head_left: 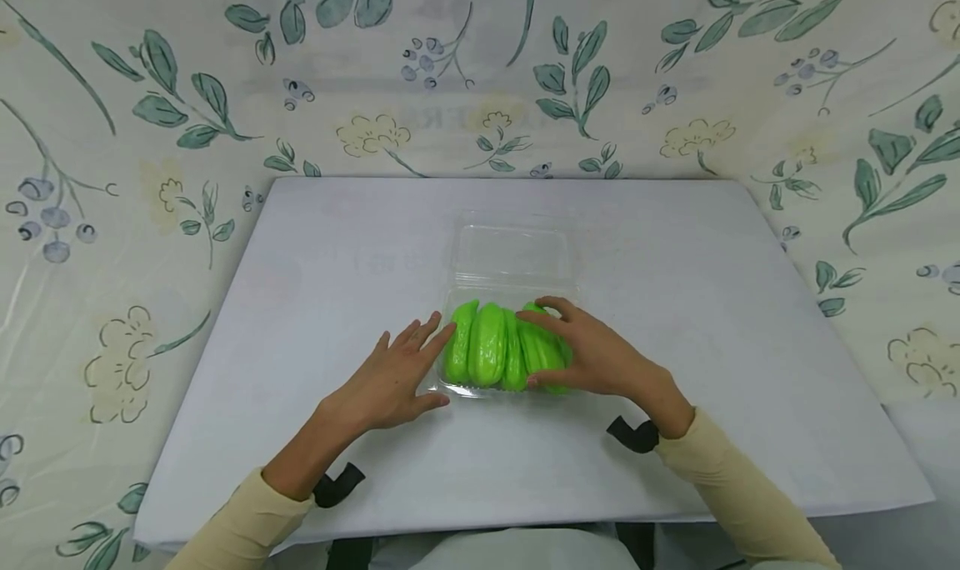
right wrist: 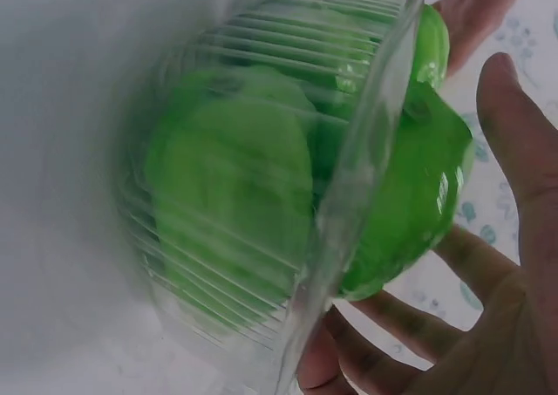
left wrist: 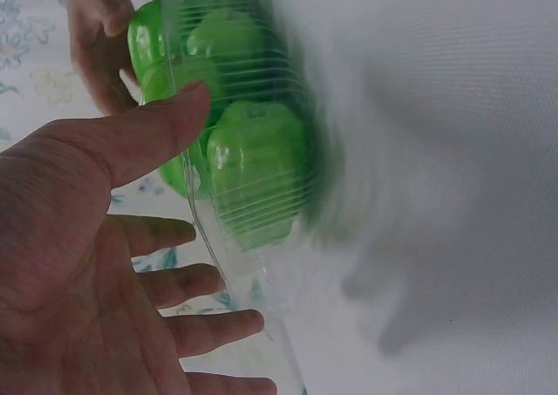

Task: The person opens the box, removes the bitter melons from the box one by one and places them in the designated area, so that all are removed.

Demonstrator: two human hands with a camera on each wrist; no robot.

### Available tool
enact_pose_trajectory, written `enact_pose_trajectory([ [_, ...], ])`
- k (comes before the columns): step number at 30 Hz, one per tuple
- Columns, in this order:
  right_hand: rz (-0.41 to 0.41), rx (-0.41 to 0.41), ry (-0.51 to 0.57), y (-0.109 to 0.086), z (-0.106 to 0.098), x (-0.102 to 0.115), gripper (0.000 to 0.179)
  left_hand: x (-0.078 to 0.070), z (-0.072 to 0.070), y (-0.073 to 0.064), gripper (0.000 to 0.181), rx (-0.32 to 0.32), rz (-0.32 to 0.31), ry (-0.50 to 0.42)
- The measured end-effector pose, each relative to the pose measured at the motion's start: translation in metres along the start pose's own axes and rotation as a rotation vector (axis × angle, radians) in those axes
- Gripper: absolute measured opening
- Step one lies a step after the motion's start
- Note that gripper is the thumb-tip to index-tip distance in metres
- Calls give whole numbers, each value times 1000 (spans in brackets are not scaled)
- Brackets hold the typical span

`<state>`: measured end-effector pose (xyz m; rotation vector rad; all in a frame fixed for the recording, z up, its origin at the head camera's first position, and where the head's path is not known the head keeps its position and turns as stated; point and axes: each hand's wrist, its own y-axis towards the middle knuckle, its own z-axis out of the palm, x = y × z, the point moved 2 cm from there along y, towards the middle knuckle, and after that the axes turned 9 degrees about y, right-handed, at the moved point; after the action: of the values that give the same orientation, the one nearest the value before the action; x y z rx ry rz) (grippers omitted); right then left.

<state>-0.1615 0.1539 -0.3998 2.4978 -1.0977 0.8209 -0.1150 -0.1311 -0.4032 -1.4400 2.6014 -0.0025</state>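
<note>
The right hand (head_left: 600,357) cups the green vegetables (head_left: 498,349) in a clear clamshell tray (head_left: 510,257), mid-table. The left hand (head_left: 393,378) lies flat, fingers spread, touching the tray's left side.

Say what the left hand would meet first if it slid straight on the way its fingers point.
Probably the clear tray with green fruits: the left hand lies open beside it, fingertips near its left edge.

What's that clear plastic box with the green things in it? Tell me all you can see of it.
The clear plastic box is a thin, see-through clamshell with ribbed walls, lying open on the white table, its hinged lid folded back flat on the far side. Its tray is packed with glossy green vegetables standing side by side above the rim. The left hand, fingers straight, rests at its left edge; the right hand lies curled over the vegetables on the right.
</note>
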Motion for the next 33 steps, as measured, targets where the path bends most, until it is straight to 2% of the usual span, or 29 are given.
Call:
enact_pose_trajectory([
  [15, -18, -22, -8, -1, 2, 5, 85, 0, 1, 0, 96, 9, -9, -9],
  [26, -15, -54, -6, -7, -11, 10, 85, 0, 2, -2, 95, 5, -12, -10],
  [33, 22, -88, 12, -16, -25, 8, 83, 0, 2, -1, 95, -12, -3, -6],
])
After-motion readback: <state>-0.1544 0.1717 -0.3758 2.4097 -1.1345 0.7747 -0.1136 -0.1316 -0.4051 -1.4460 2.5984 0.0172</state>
